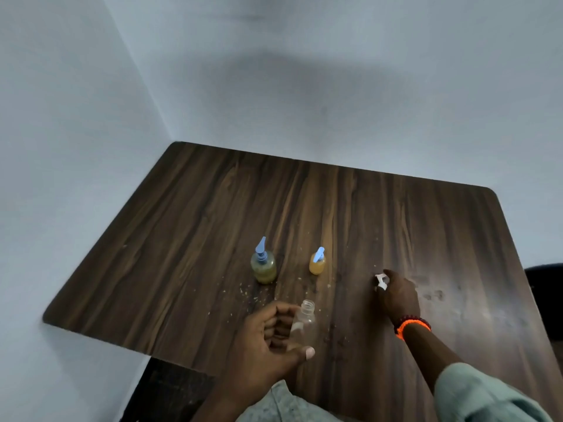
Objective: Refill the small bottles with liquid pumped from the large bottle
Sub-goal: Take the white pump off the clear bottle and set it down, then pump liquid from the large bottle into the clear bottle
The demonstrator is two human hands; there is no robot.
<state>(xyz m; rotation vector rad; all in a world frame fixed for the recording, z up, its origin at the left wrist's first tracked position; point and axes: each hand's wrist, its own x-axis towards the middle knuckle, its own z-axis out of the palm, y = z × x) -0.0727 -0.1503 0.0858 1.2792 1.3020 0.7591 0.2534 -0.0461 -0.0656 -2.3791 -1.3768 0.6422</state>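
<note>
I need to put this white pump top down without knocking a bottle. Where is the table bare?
The table is bare along the far edge behind the green bottle and orange bottle, and on the right beyond the right hand. It is crowded in the near middle, around the clear bottle in the left hand.

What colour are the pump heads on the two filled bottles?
Light blue, on both the larger bottle and the smaller one; head view.

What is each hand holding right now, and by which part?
The left hand grips the uncapped clear small bottle around its body. The right hand holds a white pump cap in its fingers; the exact part cannot be told.
</note>
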